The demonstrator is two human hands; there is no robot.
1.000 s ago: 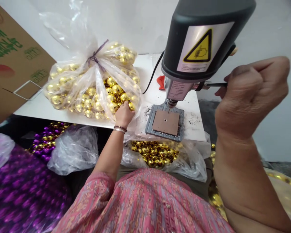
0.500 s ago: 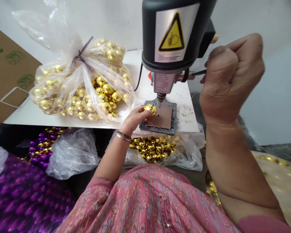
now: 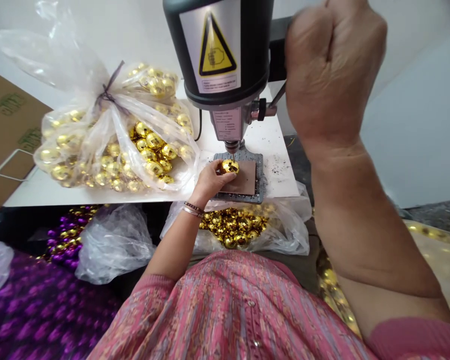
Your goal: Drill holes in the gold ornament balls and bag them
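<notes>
Where dark specks point(image 3: 274, 171) dot the white table point(image 3: 285, 186), bagged gold baubles point(image 3: 112, 166)

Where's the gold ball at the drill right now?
Head view, centre: the gold ball is held in the left hand just above the brown pad, directly below the drill chuck, with the tied bag to its left.

From here I see a gold mirrored ball point(image 3: 230, 166), its small square facets glinting (lovely on my screen), above a brown pad point(image 3: 245, 180) on a grey plate point(image 3: 260, 172). The drill head point(image 3: 257, 50) is black with a yellow warning triangle point(image 3: 214, 45); the top point(image 3: 228, 305) is pink, finely patterned.
</notes>
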